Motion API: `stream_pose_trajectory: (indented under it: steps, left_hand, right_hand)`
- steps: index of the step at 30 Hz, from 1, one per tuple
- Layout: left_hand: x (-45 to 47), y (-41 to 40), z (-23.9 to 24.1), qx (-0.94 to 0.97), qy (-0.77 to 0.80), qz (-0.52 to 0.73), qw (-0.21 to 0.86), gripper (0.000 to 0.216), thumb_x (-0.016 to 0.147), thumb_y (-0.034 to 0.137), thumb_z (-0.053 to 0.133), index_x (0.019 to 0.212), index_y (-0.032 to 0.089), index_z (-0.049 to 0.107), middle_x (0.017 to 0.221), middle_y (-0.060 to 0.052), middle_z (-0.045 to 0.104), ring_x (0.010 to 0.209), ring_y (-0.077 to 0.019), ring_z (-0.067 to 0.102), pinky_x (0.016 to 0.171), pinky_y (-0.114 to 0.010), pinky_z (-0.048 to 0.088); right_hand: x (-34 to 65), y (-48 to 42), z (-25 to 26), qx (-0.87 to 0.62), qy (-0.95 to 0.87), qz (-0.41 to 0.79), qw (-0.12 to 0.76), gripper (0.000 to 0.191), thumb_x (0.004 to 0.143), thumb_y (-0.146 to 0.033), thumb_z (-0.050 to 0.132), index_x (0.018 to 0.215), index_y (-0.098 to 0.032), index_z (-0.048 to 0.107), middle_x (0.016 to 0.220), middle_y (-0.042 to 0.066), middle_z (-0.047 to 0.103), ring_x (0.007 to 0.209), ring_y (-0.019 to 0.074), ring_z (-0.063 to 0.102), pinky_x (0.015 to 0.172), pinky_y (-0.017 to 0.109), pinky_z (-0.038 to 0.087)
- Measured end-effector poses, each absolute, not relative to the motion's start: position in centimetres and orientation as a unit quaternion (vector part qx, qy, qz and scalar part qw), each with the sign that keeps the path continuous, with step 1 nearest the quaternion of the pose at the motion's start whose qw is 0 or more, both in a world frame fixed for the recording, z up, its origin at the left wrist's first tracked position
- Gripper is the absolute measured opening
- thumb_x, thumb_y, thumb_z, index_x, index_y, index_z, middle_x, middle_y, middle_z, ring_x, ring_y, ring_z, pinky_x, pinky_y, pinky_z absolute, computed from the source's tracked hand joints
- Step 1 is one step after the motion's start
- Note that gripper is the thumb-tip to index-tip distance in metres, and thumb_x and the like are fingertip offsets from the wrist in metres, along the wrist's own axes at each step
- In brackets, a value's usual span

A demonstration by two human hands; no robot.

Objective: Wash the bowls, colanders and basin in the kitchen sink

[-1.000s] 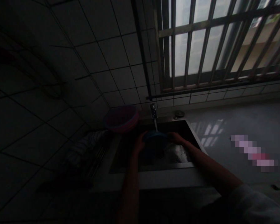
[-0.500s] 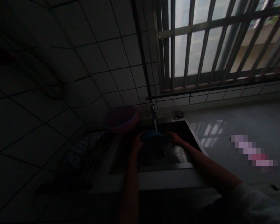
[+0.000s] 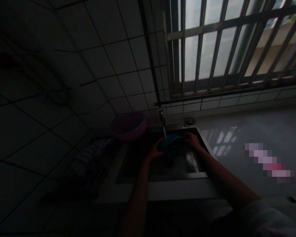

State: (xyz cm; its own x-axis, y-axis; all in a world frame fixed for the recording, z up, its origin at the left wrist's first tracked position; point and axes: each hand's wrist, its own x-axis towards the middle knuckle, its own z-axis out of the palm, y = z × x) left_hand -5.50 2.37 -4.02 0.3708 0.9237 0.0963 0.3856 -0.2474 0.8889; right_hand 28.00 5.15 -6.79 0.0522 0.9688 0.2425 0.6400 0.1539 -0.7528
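Observation:
In the dim head view a dark blue bowl-like vessel point(image 3: 171, 141) is held tilted over the sink point(image 3: 134, 171). My left hand point(image 3: 155, 150) grips its left side, the fingers curled against the wall. On the right, my right hand point(image 3: 192, 141) is closed on the vessel's narrow far edge or handle; darkness hides which. Water runs from the chrome faucet point(image 3: 162, 118) onto the vessel's upper left part. Its inside is too dark to make out.
Left of the faucet a pink basin point(image 3: 129, 135) stands at the sink's corner. Striped cloth point(image 3: 96, 149) lies at the left by a dark rack. A round drain cover point(image 3: 189, 120) sits behind the sink; a blurred-out item point(image 3: 268, 163) lies on the right counter.
Both hands have moved right with the blue vessel, which now tilts more, its right end raised. The faucet's water keeps running.

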Motion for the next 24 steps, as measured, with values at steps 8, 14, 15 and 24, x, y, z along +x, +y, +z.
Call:
stream_pose_trajectory:
  steps: [8, 14, 15, 24]
  left_hand:
    - [-4.9, 2.2, -3.8, 0.737, 0.439, 0.288, 0.427, 0.140, 0.058, 0.038, 0.101, 0.173, 0.028, 0.021, 0.179, -0.018, 0.025, 0.160, -0.0381, 0.035, 0.130, -0.057, 0.032]
    - [-5.7, 1.7, -2.4, 0.697, 0.493, 0.299, 0.426, 0.132, 0.060, 0.040, 0.101, 0.171, 0.026, 0.030, 0.174, -0.020, 0.035, 0.158, -0.0385, 0.040, 0.127, -0.056, 0.037]
    - [-6.0, 1.6, -2.2, 0.671, 0.515, 0.307, 0.436, 0.127, 0.063, 0.040, 0.100, 0.170, 0.026, 0.032, 0.172, -0.020, 0.040, 0.154, -0.0381, 0.046, 0.124, -0.055, 0.042]
    - [-10.1, 2.8, -2.6, 0.472, 0.699, 0.354, 0.404, 0.087, 0.084, 0.044, 0.085, 0.160, 0.020, 0.048, 0.156, -0.020, 0.060, 0.139, -0.0350, 0.063, 0.107, -0.045, 0.056]
  right_hand:
    - [28.5, 5.2, -6.0, -0.610, -0.645, 0.213, 0.407, 0.035, 0.075, -0.013, 0.070, 0.106, -0.026, 0.077, 0.103, 0.003, 0.082, 0.095, 0.0216, 0.075, 0.085, 0.028, 0.056]
    - [27.9, 5.4, -6.2, -0.572, -0.651, 0.292, 0.405, 0.044, 0.075, -0.012, 0.070, 0.117, -0.023, 0.077, 0.122, 0.008, 0.080, 0.111, 0.0267, 0.075, 0.102, 0.039, 0.057]
    - [27.8, 5.4, -6.3, -0.577, -0.649, 0.304, 0.393, 0.049, 0.075, -0.013, 0.072, 0.123, -0.022, 0.075, 0.127, 0.010, 0.078, 0.116, 0.0289, 0.074, 0.105, 0.041, 0.056]
    - [22.3, 6.9, -4.9, -0.539, -0.671, 0.384, 0.334, 0.039, 0.072, -0.014, 0.079, 0.111, -0.019, 0.078, 0.104, 0.009, 0.081, 0.093, 0.0259, 0.075, 0.082, 0.031, 0.060]
